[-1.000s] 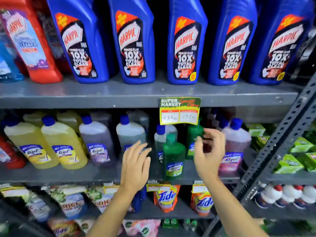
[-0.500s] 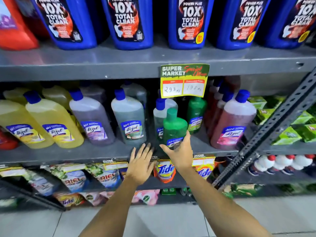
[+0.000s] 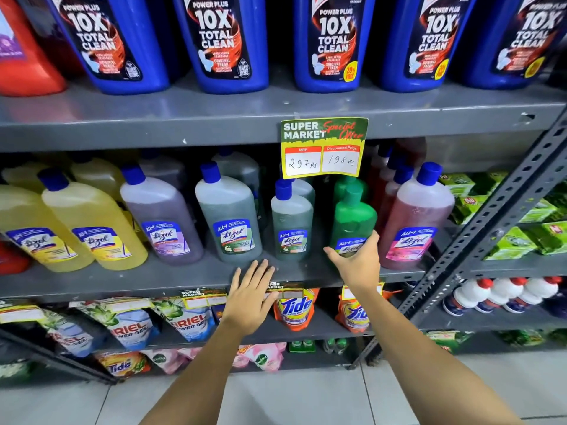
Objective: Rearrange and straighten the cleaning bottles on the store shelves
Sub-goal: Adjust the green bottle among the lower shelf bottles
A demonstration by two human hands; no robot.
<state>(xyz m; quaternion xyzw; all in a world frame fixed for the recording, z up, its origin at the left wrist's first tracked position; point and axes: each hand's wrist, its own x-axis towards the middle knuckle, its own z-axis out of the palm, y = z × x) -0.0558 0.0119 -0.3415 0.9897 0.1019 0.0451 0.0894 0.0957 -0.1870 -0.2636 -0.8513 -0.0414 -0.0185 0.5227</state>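
Observation:
On the middle grey shelf (image 3: 153,280) stand Lizol bottles with blue caps: yellow ones (image 3: 89,216), a purple one (image 3: 159,219), a large grey-green one (image 3: 228,210), a small grey-green one (image 3: 291,216) and a pink one (image 3: 420,207). Between the small grey-green and the pink bottle is a green Lizol bottle (image 3: 352,219), upright. My right hand (image 3: 357,265) wraps its lower part, thumb on the left and fingers on the right. My left hand (image 3: 250,299) lies flat with fingers spread at the shelf's front edge, holding nothing.
Large blue Harpic bottles (image 3: 331,41) line the shelf above. A price card (image 3: 322,148) hangs over the green bottle's top. Tide pouches (image 3: 294,308) and Ariel pouches sit on the shelf below. A perforated metal post (image 3: 491,225) slants up at the right.
My right hand has closed around the green bottle's base and shifted it right, close to the pink bottle. The left hand stays by the shelf edge. The view has dropped lower.

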